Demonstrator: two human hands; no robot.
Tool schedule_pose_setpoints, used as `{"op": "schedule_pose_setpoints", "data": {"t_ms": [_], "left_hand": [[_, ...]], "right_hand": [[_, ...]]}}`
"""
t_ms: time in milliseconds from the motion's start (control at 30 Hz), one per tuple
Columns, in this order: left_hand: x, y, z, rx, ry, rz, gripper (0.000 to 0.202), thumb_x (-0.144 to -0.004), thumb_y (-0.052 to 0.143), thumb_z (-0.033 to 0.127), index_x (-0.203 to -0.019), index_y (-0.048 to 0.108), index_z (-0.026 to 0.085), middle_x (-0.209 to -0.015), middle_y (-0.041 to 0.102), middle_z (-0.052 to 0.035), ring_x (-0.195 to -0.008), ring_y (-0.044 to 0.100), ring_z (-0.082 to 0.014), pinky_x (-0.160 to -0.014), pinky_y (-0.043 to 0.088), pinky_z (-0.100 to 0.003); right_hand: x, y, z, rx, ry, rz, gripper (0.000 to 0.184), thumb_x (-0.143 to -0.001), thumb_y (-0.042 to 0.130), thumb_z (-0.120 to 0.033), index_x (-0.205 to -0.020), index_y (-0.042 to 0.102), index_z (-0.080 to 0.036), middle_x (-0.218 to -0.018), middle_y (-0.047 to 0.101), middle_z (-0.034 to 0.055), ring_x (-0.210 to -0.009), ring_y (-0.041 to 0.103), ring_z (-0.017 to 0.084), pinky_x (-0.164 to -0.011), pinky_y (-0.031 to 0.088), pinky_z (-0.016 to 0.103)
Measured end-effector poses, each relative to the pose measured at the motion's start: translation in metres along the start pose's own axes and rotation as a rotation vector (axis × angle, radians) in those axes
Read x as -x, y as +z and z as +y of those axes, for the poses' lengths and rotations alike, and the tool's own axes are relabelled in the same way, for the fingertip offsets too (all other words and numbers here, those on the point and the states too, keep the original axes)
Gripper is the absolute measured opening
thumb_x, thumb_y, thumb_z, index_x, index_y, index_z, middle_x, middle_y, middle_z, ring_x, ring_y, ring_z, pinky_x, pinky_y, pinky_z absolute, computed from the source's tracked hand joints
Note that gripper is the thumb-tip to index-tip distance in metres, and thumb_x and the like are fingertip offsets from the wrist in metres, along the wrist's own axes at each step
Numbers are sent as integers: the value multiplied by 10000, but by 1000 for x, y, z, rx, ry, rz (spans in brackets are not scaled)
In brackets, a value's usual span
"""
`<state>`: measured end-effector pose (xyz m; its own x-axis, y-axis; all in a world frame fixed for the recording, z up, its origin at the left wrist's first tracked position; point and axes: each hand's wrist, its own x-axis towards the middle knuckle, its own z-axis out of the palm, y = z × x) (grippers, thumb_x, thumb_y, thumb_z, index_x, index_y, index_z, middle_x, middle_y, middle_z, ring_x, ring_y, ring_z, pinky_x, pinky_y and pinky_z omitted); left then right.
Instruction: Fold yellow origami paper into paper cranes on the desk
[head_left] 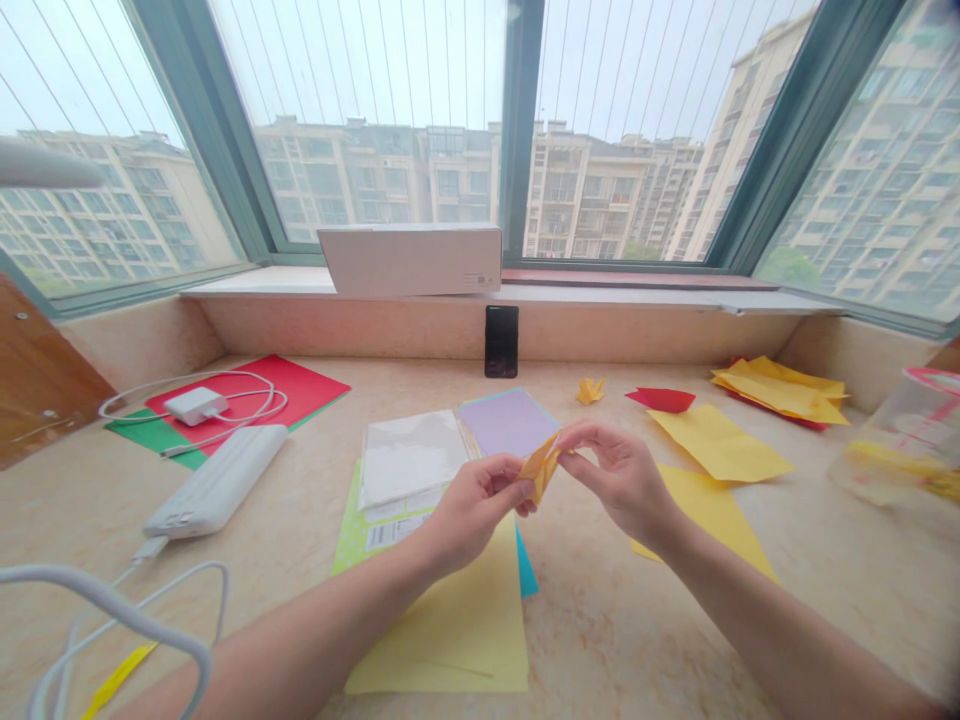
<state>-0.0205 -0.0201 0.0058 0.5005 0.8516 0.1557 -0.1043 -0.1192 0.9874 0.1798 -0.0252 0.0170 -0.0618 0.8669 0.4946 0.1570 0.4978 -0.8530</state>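
A small folded piece of orange-yellow paper (541, 466) is held in the air over the tabletop by both hands. My left hand (471, 512) pinches its lower left end between thumb and fingers. My right hand (621, 478) pinches its upper right end with fingertips closed. Beneath the hands lie a pale yellow sheet (457, 620), a blue sheet edge (526, 577) and a lilac sheet (508, 421).
Yellow sheets (718, 443) lie to the right, with a red folded piece (661, 399) and a small yellow folded figure (590, 390). A clear plastic tub (904, 437) stands far right. Left: a white power bank (216, 482), charger (195, 405) on red paper, cables. A black phone (501, 341) leans on the sill wall.
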Motion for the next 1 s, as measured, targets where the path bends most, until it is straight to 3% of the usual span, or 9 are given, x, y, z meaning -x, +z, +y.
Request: {"op": "schedule_pose_setpoints", "data": {"t_ms": [300,533,767,933,1000], "left_hand": [[5,4,3,43,16,-8,199,-877,693,336,-880,674,137,-735,678,-26,-695,614,-137,-713,473,-262],[3,3,4,22,-14,-11,250,-864,704,379,-869,673,131,-720,674,-30,-678,605,-140,-709,469,-269],[3,3,5,22,-20,-31,267,-867,700,397,-853,667,132,-724,672,-33,-689,605,-145,-718,466,-277],[3,2,5,54,-51,-72,291,-837,731,404,-842,661,122,-720,675,-43,-680,618,-152,-706,472,-283],[3,2,6,52,-58,-71,292,-833,736,401,-837,660,120,-711,676,-42,-680,620,-151,-711,472,-283]], "right_hand": [[4,2,6,108,-208,119,98,-838,743,-190,-891,716,-268,-921,738,8,-902,675,194,-860,513,347],[3,-2,-1,283,-356,83,13,-881,712,-245,-883,711,-257,-866,745,17,-847,675,203,-817,508,359],[2,-3,0,195,-265,76,84,-865,724,-326,-847,686,-253,-845,737,36,-830,680,228,-814,525,401],[-2,-8,-7,88,-176,-98,123,-852,734,-348,-818,680,-243,-810,729,22,-790,686,215,-774,546,371],[-2,-8,-6,87,-175,-107,96,-859,731,-322,-828,683,-245,-805,730,18,-784,686,211,-766,547,364]]}}
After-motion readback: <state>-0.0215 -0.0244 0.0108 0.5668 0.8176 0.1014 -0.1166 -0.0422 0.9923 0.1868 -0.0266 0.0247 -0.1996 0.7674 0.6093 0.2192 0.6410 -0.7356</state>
